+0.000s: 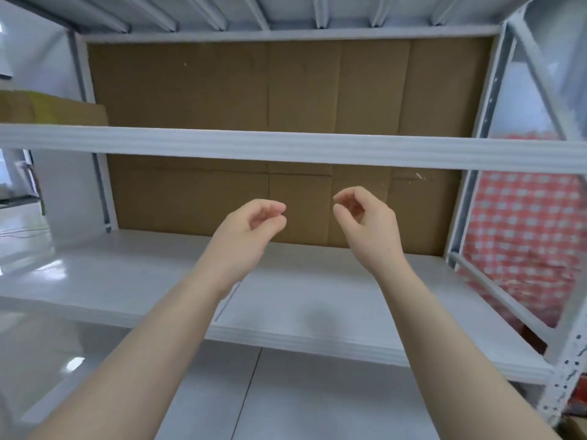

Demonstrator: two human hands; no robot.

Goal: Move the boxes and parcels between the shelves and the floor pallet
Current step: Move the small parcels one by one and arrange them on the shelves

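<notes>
Box (63, 111) on upper shelf (286, 147), far left, untouched.
Left hand (251, 230) and right hand (365, 223) raised over middle shelf (127, 281), well apart from it, loosely curled, holding nothing, probably readied for a reach.

Place: storeroom or small warehouse
Evidence: white steel shelving (286, 147) with perforated uprights (568, 373), cardboard backing (222, 84), box (54, 109) on shelf

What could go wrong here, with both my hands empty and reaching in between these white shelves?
The upper shelf beam crosses above the left hand and right hand; raising them could bang knuckles on it. The back is only cardboard sheet, so a parcel pushed deep might shove it out. The lower shelf looks glossy; boxes may slide.
</notes>
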